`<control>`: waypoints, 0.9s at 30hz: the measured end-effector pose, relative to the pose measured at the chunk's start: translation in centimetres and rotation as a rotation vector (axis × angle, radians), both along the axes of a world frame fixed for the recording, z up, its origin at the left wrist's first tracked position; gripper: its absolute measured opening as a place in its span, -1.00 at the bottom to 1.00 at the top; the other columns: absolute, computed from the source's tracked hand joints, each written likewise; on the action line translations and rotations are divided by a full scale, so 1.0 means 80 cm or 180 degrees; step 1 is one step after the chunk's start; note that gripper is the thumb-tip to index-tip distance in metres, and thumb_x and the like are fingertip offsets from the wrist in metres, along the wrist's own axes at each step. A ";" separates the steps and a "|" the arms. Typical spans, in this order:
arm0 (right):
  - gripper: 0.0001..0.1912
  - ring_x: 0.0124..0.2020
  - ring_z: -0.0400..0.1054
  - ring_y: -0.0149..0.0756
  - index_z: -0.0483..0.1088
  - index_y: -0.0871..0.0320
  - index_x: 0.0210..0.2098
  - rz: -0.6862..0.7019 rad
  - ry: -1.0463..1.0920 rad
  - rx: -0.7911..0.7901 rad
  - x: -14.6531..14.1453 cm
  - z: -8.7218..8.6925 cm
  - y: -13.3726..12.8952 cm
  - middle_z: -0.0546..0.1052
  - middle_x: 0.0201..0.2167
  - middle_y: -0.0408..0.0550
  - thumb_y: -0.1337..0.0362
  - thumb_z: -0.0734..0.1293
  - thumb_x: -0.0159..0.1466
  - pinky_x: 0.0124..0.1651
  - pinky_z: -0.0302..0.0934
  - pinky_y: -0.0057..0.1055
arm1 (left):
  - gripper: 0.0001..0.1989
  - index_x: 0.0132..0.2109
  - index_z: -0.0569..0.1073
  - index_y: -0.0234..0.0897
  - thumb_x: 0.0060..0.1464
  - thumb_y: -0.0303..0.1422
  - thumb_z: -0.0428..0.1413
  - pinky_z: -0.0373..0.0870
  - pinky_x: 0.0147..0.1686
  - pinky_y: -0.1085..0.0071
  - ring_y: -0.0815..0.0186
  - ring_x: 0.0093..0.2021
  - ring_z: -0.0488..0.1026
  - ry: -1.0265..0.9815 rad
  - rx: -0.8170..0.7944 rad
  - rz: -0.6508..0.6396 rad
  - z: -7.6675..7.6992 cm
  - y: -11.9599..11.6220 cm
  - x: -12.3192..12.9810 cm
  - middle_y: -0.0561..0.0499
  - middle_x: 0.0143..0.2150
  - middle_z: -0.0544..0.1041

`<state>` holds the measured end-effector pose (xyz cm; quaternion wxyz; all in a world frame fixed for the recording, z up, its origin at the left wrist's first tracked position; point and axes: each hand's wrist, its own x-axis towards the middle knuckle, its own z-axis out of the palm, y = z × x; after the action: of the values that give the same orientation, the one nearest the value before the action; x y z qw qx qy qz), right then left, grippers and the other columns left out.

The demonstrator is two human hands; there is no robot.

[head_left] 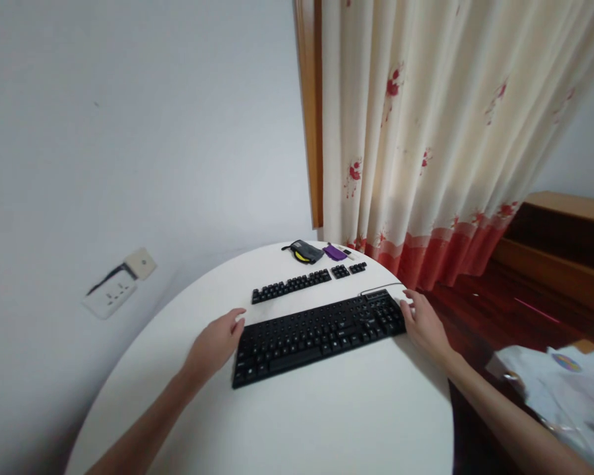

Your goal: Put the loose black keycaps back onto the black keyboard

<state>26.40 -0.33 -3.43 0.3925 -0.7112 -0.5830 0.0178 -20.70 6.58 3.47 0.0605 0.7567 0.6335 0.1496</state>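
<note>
A black keyboard [317, 336] lies flat and slightly slanted on a round white table [297, 422]. Its upper rows show low stubs where keycaps are off, while the lower rows carry caps. At the keyboard's left end is my left hand [218, 340], its thumb against the edge and its fingers curved by the far corner. My right hand [423, 323] is curved round the right end, with the thumb at the side. Behind the keyboard, loose black keycaps [292, 285] stand in a row, with two smaller groups [349, 269] to their right.
A dark pouch with yellow [304, 252] and a purple pouch [334, 252] lie at the table's far edge. A thin cable [381, 287] runs behind the keyboard. A wall socket [109, 297] is at left, a curtain [406, 132] behind, and white bags [559, 389] at lower right.
</note>
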 end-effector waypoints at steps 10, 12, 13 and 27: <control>-0.48 0.09 0.32 0.07 0.28 0.20 0.14 0.0167 -0.0209 0.0199 -0.035 -0.018 0.026 0.43 0.04 0.22 0.03 0.19 0.30 0.15 0.21 0.01 | -0.57 0.28 0.20 -0.28 0.34 -0.31 -0.22 0.34 -0.18 0.33 0.16 -0.19 0.55 -0.0325 -0.0230 -0.0065 -0.043 -0.060 0.004 -0.15 -0.16 0.58; -0.48 0.07 0.33 0.05 0.29 0.22 0.13 0.0187 -0.0206 0.0188 -0.027 -0.018 0.032 0.44 0.01 0.22 0.03 0.19 0.29 0.15 0.23 -0.02 | -0.56 0.29 0.19 -0.27 0.34 -0.30 -0.21 0.34 -0.19 0.34 0.17 -0.22 0.55 -0.0426 -0.0317 -0.0134 -0.040 -0.059 0.004 -0.13 -0.20 0.59; -0.46 0.07 0.33 0.07 0.30 0.24 0.13 0.0132 -0.0258 0.0155 -0.025 -0.016 0.033 0.43 0.01 0.24 0.02 0.19 0.29 0.14 0.24 -0.01 | -0.56 0.30 0.19 -0.26 0.34 -0.29 -0.20 0.34 -0.20 0.34 0.18 -0.23 0.55 -0.0443 -0.0347 -0.0161 -0.037 -0.055 0.002 -0.11 -0.22 0.59; -0.72 -0.03 0.36 -0.12 0.45 0.14 -0.05 0.2149 -0.0262 0.0287 -0.250 0.069 0.107 0.48 -0.09 0.07 0.34 0.18 0.33 0.10 0.25 -0.17 | -0.80 -0.10 0.51 -0.28 0.22 -0.36 0.03 0.34 -0.01 0.34 0.25 -0.13 0.45 -0.0746 0.0640 -0.0217 -0.050 0.089 -0.010 -0.04 -0.17 0.54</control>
<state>6.36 8.20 2.10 0.3716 -0.4602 -0.8010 0.0922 -21.51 13.68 -0.57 0.0630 0.7574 0.5779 0.2974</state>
